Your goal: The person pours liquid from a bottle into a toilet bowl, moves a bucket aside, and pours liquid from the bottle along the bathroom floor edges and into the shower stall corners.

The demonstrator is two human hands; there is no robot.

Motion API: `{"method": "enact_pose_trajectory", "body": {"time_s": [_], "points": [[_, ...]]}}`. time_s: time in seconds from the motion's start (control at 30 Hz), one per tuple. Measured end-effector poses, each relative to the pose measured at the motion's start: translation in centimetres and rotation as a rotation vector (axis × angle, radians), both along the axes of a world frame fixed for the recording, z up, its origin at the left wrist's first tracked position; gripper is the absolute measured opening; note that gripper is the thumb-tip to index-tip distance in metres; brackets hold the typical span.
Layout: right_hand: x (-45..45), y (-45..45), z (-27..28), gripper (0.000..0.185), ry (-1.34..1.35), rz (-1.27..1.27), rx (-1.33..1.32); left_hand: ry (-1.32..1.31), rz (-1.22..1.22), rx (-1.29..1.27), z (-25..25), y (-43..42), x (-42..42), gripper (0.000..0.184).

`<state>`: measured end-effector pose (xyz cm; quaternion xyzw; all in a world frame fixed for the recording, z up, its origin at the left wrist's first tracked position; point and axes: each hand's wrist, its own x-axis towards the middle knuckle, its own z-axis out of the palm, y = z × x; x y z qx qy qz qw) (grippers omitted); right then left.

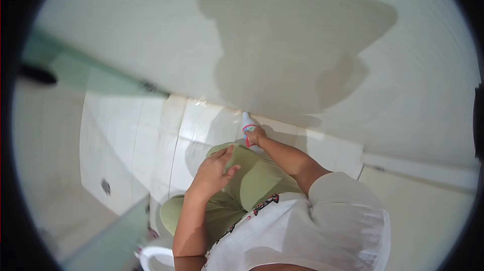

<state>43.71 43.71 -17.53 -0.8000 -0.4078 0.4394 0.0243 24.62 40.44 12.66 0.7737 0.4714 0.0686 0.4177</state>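
Observation:
My right hand is wrapped round a white squeeze bottle with a pink and blue label. The bottle's narrow tip points at the line where the white floor tiles meet the wall. My left hand hovers over my knees in green trousers, fingers apart, holding nothing. The lower part of the bottle is partly hidden behind my right hand and knee.
Glass panels stand at the left, with a floor drain between them. A white rounded rim shows at the bottom left. A raised white sill runs along the right. My shadow falls across the wall.

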Motion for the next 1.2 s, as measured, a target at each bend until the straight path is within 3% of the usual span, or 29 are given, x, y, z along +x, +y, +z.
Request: {"method": "enact_pose_trajectory", "body": {"time_s": [0.3, 0.5, 0.57, 0.63, 0.7, 0.83, 0.9, 1.2], "points": [[-17.2, 11.7, -3.4, 0.074, 0.156, 0.192, 0.053, -0.006, 0.357, 0.076, 6.8, -5.5, -5.5, 0.065], [-27.5, 17.1, -2.9, 0.074, 0.38, -0.004, 0.095, -0.012, 0.471, 0.015, 8.5, -8.0, -7.2, 0.068], [-29.9, 18.2, -4.3, 0.071, 0.565, -0.157, 0.049, 0.005, 0.481, 0.04, 9.4, -8.3, -7.3, 0.066], [-30.6, 18.2, -5.5, 0.062, 0.554, -0.152, 0.022, 0.021, 0.476, 0.072, 9.8, -8.4, -7.3, 0.064], [-30.6, 17.2, -6.7, 0.052, 0.831, -0.164, 0.134, -0.079, 0.531, -0.078, 9.9, -8.4, -7.2, 0.068], [-30.1, 15.8, -0.5, 0.044, 1.068, -0.169, 0.138, -0.033, 0.522, -0.027, 9.8, -8.2, -6.9, 0.066], [-29.6, 16.2, 3.7, 0.044, 1.235, -0.212, 0.015, -0.024, 0.508, -0.028, 9.7, -8.1, -6.5, 0.066], [-22.9, 11.4, 8.0, 0.045, 1.219, -0.298, -0.004, 0.038, 0.411, -0.038, 9.8, -7.1, -5.3, 0.067]]}}
